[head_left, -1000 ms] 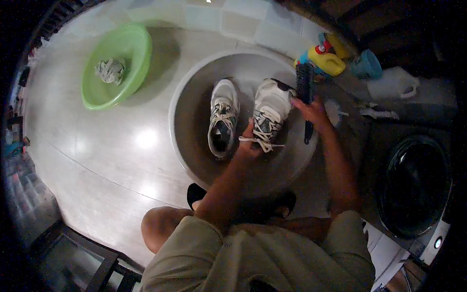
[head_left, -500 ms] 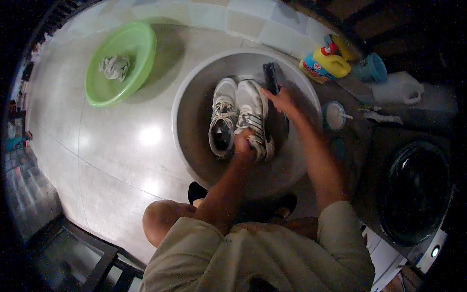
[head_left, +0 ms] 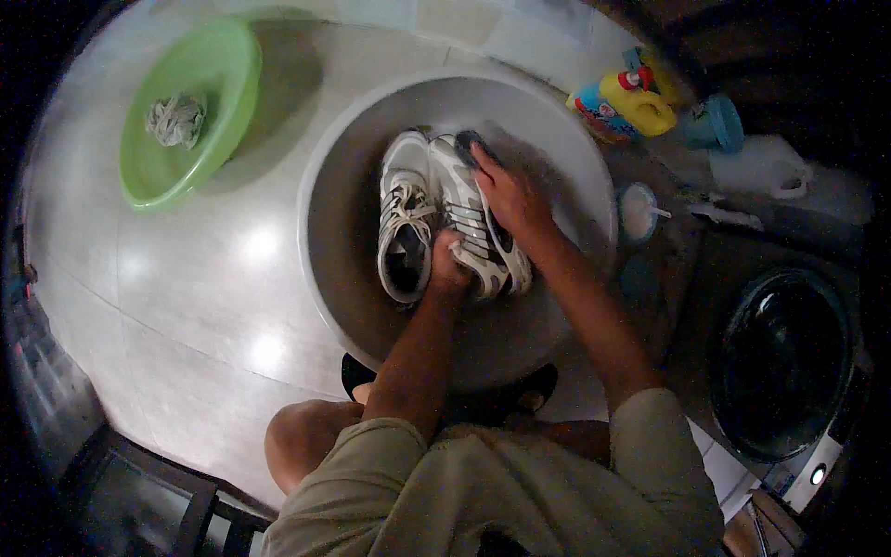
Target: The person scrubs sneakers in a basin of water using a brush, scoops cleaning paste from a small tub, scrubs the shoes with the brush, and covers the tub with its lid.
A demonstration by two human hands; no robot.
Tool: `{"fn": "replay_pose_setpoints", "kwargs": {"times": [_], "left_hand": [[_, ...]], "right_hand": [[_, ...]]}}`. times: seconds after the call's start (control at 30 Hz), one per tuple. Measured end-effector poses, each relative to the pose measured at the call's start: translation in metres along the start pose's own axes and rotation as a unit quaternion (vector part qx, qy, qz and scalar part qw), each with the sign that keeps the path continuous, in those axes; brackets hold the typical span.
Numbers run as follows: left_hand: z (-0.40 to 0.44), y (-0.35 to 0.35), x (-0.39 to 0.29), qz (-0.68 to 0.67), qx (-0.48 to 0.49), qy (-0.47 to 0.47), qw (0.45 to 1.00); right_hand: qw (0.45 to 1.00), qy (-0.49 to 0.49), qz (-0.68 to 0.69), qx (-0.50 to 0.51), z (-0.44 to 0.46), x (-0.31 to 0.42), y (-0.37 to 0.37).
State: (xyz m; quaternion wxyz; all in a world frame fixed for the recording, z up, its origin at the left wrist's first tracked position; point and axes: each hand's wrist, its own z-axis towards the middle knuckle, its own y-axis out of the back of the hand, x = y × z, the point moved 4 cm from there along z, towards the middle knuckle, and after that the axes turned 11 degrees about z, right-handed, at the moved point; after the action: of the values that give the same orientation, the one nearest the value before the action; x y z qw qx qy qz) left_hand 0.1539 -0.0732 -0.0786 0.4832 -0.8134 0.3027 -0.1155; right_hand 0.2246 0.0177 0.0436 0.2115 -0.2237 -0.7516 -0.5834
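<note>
Sitting on the pale floor (head_left: 200,288) is a big grey tub (head_left: 336,232), with a green basin (head_left: 212,74) over at far left. Inside the tub, the left shoe (head_left: 406,200) is upright, opening at the near end, and the right shoe (head_left: 467,218) leans tipped sideways just beside it. Left hand (head_left: 449,260) has its fingers curled on that tipped one's near half, grip partly hidden. Right hand (head_left: 513,200) has fingers wrapped round a dark brush (head_left: 471,146) at the shoe's far end.
</note>
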Motion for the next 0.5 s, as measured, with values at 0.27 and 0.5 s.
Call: {"fn": "replay_pose_setpoints", "kwargs": {"times": [0.27,0.5], "left_hand": [[0.016,0.02,0.012,-0.02,0.018,-0.044,0.999],[0.01,0.04,0.032,0.2,0.063,-0.107,0.972]], "right_hand": [[0.981,0.11,-0.111,-0.115,-0.042,-0.015,0.01],[0.996,-0.017,-0.076,-0.043,-0.035,0.008,-0.005]]}}
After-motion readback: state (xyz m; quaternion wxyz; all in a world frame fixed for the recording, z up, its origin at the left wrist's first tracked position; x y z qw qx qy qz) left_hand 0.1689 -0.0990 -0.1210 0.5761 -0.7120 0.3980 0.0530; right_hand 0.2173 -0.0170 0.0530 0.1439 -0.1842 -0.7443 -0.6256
